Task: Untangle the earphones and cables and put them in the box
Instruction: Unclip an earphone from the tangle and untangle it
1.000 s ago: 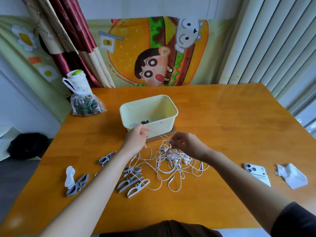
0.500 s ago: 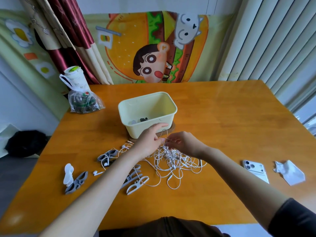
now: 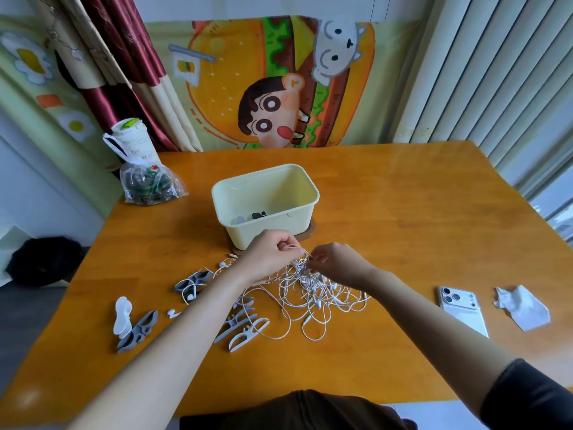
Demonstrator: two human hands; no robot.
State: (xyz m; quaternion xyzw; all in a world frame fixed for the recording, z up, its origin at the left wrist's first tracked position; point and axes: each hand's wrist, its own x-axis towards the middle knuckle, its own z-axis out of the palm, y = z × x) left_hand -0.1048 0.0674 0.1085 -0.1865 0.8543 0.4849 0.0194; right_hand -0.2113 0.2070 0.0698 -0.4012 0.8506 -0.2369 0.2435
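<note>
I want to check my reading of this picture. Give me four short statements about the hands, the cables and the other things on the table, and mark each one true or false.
1. The left hand and the right hand both pinch the white cable tangle in front of the box. True.
2. The box is empty. False: a few small dark and grey things lie on its bottom.
3. A white phone lies on the table to the right of the tangle, cameras up. True.
4. The plastic bag stands inside the box. False: the plastic bag stands near the table's far left edge, apart from the box.
</note>
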